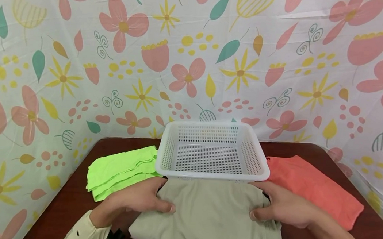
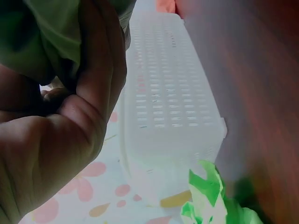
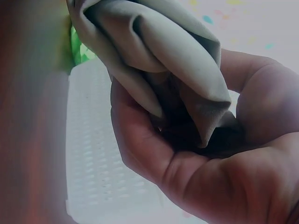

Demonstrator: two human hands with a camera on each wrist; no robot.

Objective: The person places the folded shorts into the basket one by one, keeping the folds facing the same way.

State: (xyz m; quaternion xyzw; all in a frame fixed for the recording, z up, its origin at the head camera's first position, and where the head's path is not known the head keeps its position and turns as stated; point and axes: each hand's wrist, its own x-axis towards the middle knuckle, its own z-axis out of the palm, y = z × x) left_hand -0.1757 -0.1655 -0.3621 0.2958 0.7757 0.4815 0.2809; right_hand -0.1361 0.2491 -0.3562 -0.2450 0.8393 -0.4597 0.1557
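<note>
A folded grey-beige cloth (image 1: 212, 215) is held between both hands in front of the basket in the head view. My left hand (image 1: 137, 196) grips its left side, thumb on top and fingers underneath. At the opposite side my right hand (image 1: 285, 207) grips it the same way. In the right wrist view, folded layers of the cloth (image 3: 159, 42) lie between the thumb and curled fingers. The left wrist view shows the left hand (image 2: 93, 98) curled round a dark-looking part of the cloth. Just beyond stands a white perforated plastic basket (image 1: 208, 175) with nothing in it.
Left of the basket a folded lime-green cloth (image 1: 122, 170) lies on the dark wooden table (image 1: 106, 143). A folded coral-red cloth (image 1: 315, 189) lies on the right. Behind the table hangs a flower-patterned curtain (image 1: 196, 43).
</note>
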